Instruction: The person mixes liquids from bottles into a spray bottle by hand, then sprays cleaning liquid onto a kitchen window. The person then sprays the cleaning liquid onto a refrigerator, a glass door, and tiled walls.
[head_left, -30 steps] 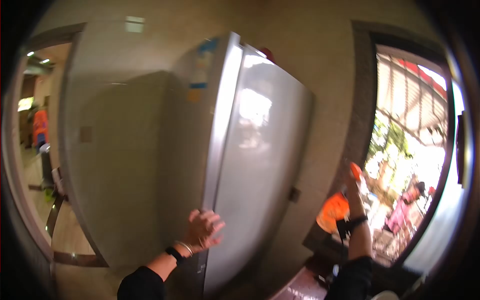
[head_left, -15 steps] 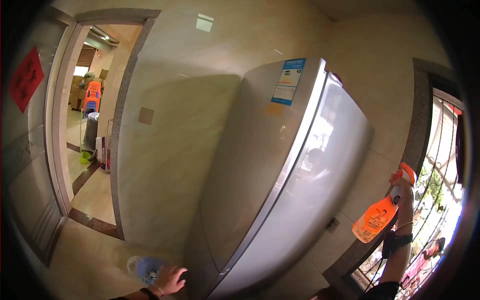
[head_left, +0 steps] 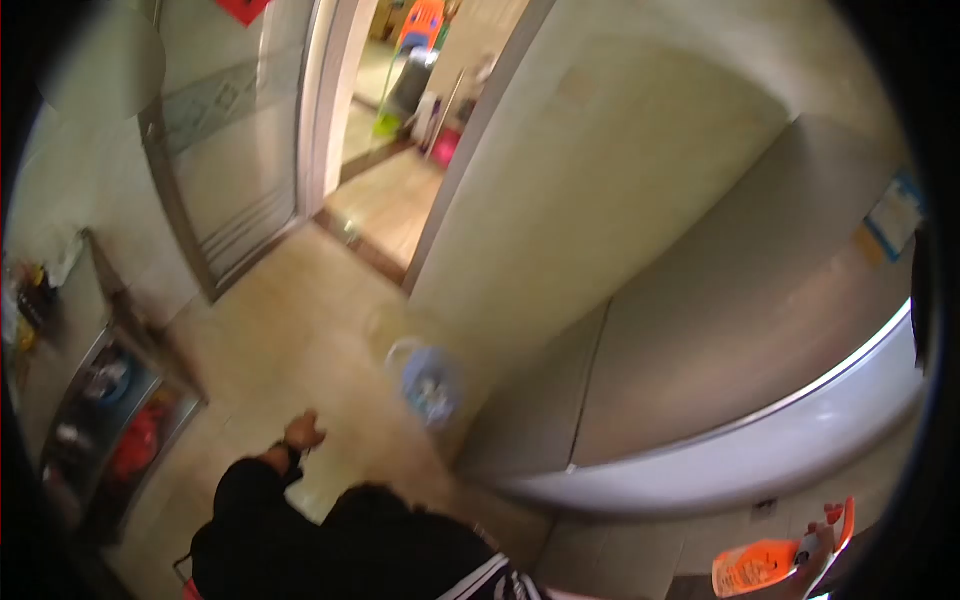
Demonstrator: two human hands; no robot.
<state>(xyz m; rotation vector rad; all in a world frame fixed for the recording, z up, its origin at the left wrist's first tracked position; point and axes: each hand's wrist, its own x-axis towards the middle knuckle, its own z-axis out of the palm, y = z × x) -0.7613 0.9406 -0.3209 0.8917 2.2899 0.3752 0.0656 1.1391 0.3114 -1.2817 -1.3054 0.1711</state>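
Observation:
At the lower right, my right hand [head_left: 822, 545] is closed round the neck of an orange spray bottle [head_left: 752, 568] with an orange-red trigger head. The bottle lies tilted in view, and a label shows on its front. My left hand [head_left: 305, 431] hangs over the tiled floor, slightly blurred, its fingers loosely apart with nothing seen in them. To the right of that hand, a light blue bin [head_left: 446, 375] stands on the floor with pale litter inside. Above the bottle is the silver refrigerator [head_left: 690, 320], well apart from my left hand.
An open doorway [head_left: 395, 200] leads to another room with an orange chair [head_left: 421, 25] and a pink object [head_left: 445, 147]. On its left is a glazed door [head_left: 235, 150]. A low cabinet [head_left: 165, 350] with a red item [head_left: 140, 440] stands at the left.
My view has swung down and to the left, so the floor, bin and cabinet show and the window has left view. The spray bottle, still in my right hand, now appears lower.

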